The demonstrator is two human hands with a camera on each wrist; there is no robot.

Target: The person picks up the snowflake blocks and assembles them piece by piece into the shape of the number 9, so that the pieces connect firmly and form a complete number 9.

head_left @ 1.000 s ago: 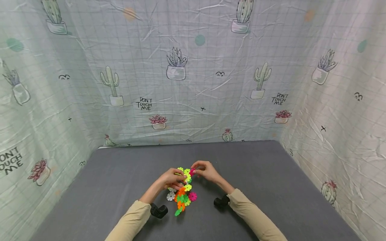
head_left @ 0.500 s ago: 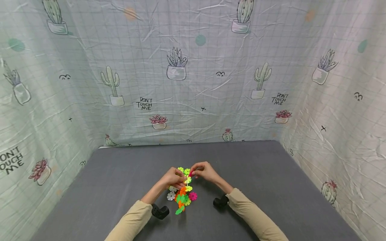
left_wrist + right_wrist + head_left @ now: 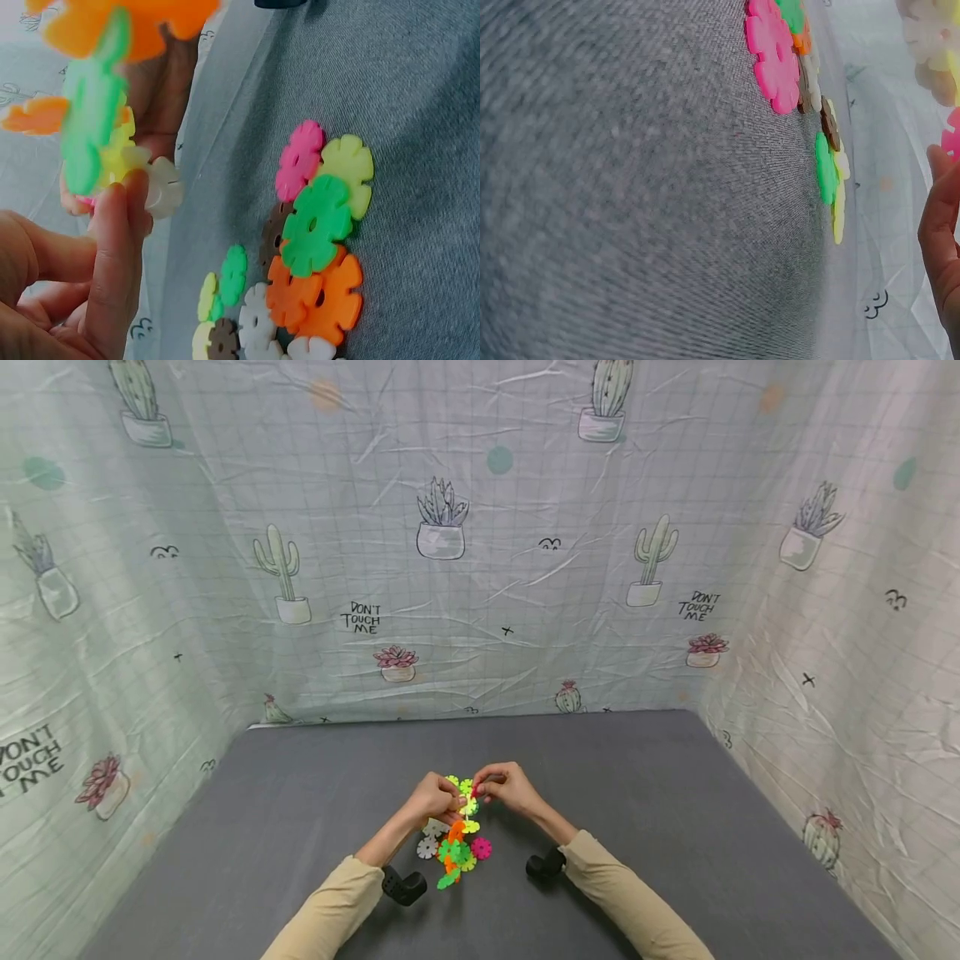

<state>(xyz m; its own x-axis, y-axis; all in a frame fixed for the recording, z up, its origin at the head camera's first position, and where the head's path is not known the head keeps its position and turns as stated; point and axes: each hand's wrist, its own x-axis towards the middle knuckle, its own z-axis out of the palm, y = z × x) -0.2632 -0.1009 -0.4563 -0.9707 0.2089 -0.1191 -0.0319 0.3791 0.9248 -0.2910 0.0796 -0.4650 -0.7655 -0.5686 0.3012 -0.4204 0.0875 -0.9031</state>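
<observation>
My left hand (image 3: 435,799) pinches a joined chain of slotted plastic flower discs above the table. In the left wrist view, the chain's blurred orange disc (image 3: 135,34), green disc (image 3: 88,135) and white disc (image 3: 166,189) show beyond the fingertips. My right hand (image 3: 508,787) pinches a pink flower disc (image 3: 952,136) at the chain's right side. In the head view, only a sliver of that pink disc shows beside a yellow disc (image 3: 470,807). The fingers partly hide where the pieces meet.
Loose flower discs lie on the grey table (image 3: 637,793) below the hands, among them a pink disc (image 3: 298,161), a green disc (image 3: 319,225), an orange disc (image 3: 334,300) and a brown disc (image 3: 223,339). A printed curtain (image 3: 510,585) surrounds the table.
The right hand has brought the pink disc slightly left, against the chain, and turned it more edge-on. The left hand has shifted a little up and right with the chain.
</observation>
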